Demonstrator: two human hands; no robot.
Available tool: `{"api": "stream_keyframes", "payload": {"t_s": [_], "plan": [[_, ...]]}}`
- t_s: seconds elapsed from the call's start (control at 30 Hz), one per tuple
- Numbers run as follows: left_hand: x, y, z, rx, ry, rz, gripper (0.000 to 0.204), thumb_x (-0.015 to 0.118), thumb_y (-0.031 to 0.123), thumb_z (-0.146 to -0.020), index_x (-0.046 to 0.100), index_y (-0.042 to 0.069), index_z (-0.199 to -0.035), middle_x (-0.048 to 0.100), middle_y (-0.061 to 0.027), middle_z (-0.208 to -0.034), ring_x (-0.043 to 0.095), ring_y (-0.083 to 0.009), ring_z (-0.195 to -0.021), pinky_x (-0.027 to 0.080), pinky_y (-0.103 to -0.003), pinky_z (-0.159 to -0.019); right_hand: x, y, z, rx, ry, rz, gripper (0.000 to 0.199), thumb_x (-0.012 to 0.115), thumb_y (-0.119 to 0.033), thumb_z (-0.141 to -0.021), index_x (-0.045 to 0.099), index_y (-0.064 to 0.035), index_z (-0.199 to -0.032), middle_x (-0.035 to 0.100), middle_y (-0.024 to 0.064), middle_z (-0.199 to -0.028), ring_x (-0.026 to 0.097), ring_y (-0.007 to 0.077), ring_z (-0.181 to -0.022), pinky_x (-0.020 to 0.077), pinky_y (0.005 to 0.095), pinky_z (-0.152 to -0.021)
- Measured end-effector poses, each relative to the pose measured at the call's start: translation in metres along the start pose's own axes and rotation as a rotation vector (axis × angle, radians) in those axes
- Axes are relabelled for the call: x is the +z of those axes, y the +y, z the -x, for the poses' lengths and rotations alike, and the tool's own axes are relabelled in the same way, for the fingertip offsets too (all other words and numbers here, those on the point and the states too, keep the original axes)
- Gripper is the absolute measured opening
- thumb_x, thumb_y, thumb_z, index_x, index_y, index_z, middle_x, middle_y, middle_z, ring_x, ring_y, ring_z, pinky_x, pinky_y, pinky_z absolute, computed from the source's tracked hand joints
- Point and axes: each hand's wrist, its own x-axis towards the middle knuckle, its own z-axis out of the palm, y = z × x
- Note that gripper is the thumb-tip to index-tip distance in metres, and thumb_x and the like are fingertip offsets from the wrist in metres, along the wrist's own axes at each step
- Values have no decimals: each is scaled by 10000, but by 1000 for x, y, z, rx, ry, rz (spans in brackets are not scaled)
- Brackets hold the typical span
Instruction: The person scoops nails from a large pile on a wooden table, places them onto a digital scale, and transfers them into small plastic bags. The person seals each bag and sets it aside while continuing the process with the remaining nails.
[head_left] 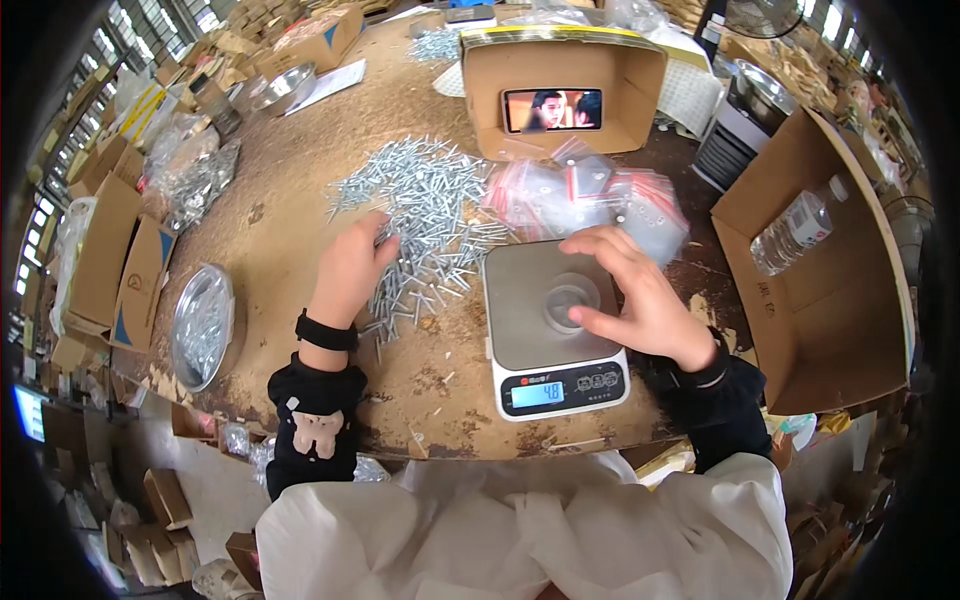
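At the left edge of a loose pile of silvery screws, my left hand has its fingers curled in against the metal. What they hold, if anything, is hidden. Over the digital scale my right hand is open, thumb and fingers spread apart. A small clear round cup stands on the scale's steel plate, between that thumb and the fingers and close to the thumb tip. I see no screws plainly inside the cup. The scale's display is lit.
Clear zip bags with red edges lie behind the scale. Beyond them a cardboard box holds a phone playing video. An open carton with a plastic bottle stands right; a metal bowl sits left.
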Motion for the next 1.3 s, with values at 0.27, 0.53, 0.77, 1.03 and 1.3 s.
{"api": "stream_keyframes", "payload": {"t_s": [0.27,0.53,0.77,1.03,1.3], "plan": [[-18,90,8,238,-95,600,294,688,169,-878,586,37,-1121,625,-116,-884,581,-226,-745,474,-338,-677,15,-1,2,103,-273,12,793,796,-219,-729,396,-40,-1390,549,154,-1261,473,331,-1260,216,568,-1140],[2,138,20,569,-128,283,317,735,214,-776,634,84,-1047,599,-72,-946,550,-274,-908,395,-399,-874,22,-11,4,152,-233,-36,903,823,-204,-700,340,-62,-1450,552,158,-1286,512,320,-1227,270,592,-1109],[-14,138,17,479,-83,502,200,719,129,-823,651,67,-1000,624,-56,-938,576,-218,-843,422,-344,-830,22,-2,7,42,-221,50,901,822,-282,-720,345,-85,-1458,572,114,-1277,518,303,-1232,252,582,-1119],[-8,79,2,158,255,649,65,667,58,-861,648,32,-918,595,-10,-774,525,-109,-673,414,-248,-623,-36,56,11,309,57,170,346,734,-205,-823,640,-31,-1107,653,148,-962,645,270,-927,500,340,-825],[-11,85,6,243,-9,490,96,706,97,-816,644,42,-866,614,-63,-807,574,-193,-723,437,-296,-647,-45,115,35,523,-3,428,208,737,-156,-764,596,-36,-859,605,126,-727,602,278,-682,452,387,-609]]}}
